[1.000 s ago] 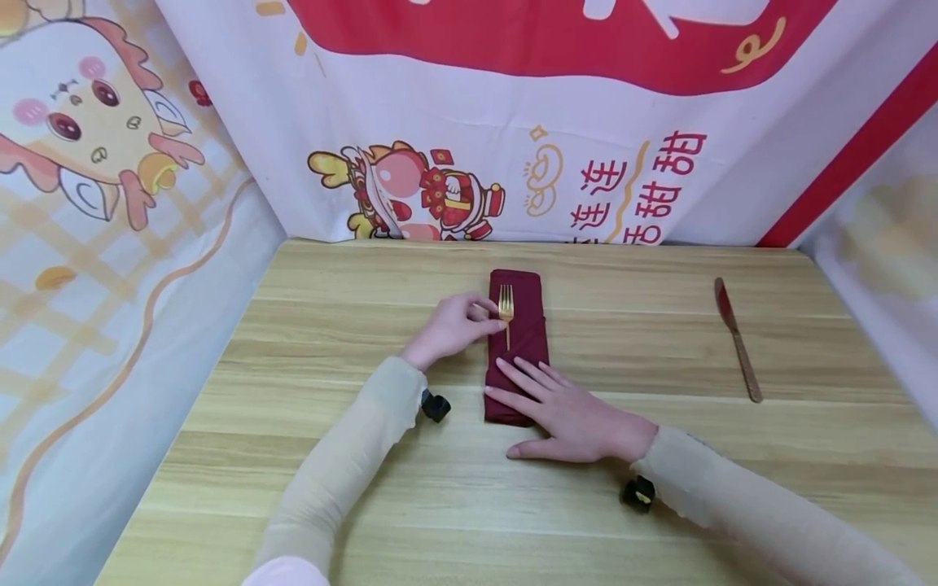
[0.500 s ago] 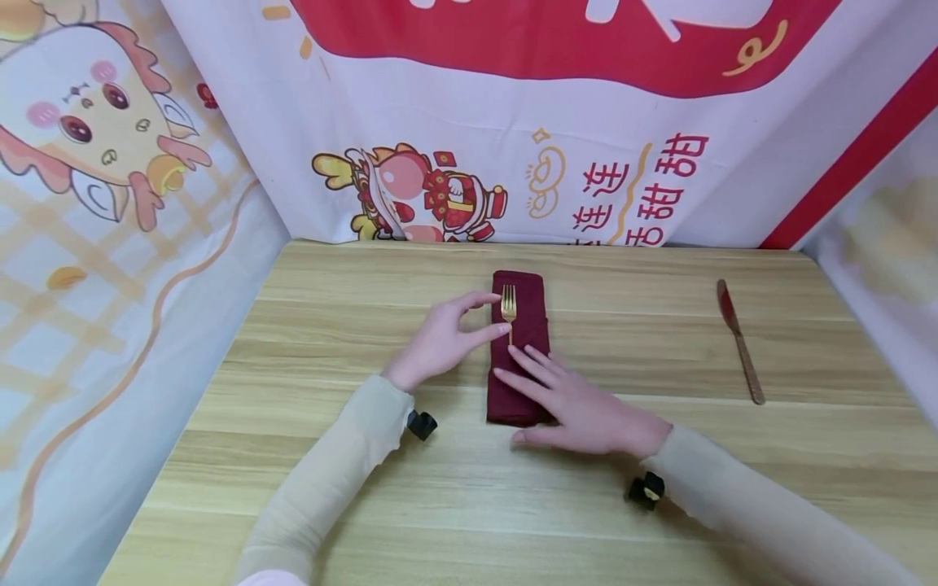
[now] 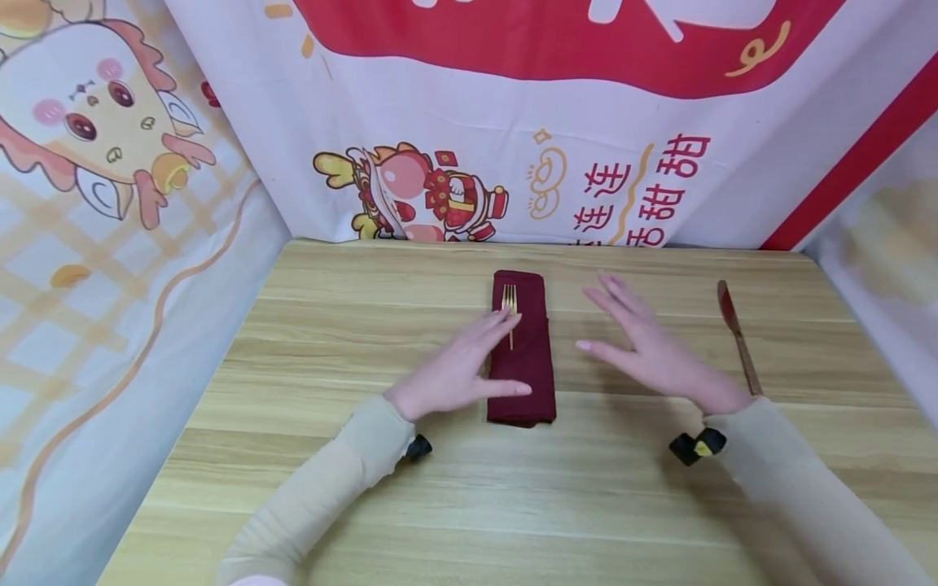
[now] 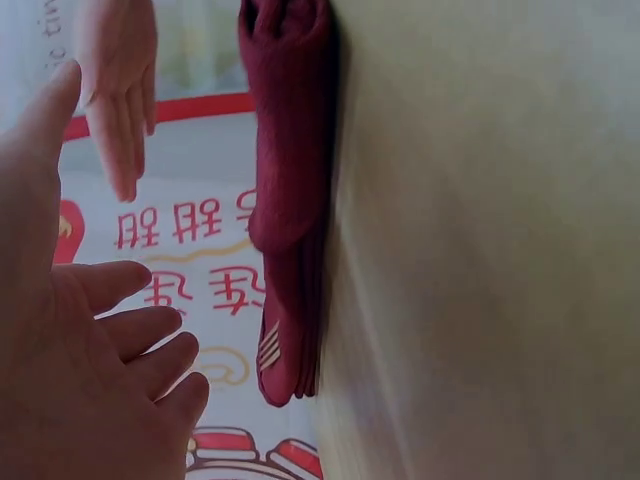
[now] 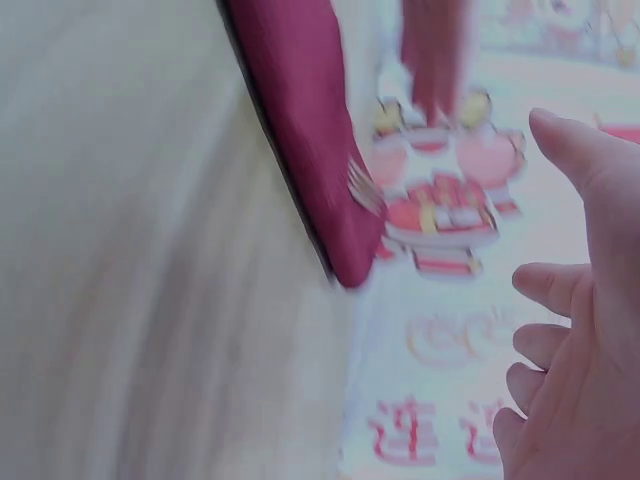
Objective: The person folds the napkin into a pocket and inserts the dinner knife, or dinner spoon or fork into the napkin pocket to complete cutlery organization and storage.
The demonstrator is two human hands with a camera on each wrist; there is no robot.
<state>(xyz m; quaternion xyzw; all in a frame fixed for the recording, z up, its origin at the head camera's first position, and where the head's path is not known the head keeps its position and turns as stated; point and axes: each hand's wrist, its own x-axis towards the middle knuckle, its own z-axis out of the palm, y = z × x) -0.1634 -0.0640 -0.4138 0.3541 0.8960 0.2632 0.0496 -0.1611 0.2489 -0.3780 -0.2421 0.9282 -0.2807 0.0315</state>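
A folded dark red napkin lies lengthwise on the wooden table. A gold fork is tucked into it, tines showing at the far end. My left hand hovers at the napkin's left edge, fingers straight, holding nothing. My right hand is lifted to the right of the napkin, open and empty, between the napkin and a knife. The left wrist view shows the napkin with the fork tines. The right wrist view is blurred, with the napkin visible.
The knife with a red blade and bronze handle lies near the table's right edge. Printed cloth banners wall in the table at the back and both sides. Bare wood stretches in front of the napkin.
My right hand has lifted off the napkin's near end and swung right toward the knife. My left hand let go of the fork and drew back, fingers straightened.
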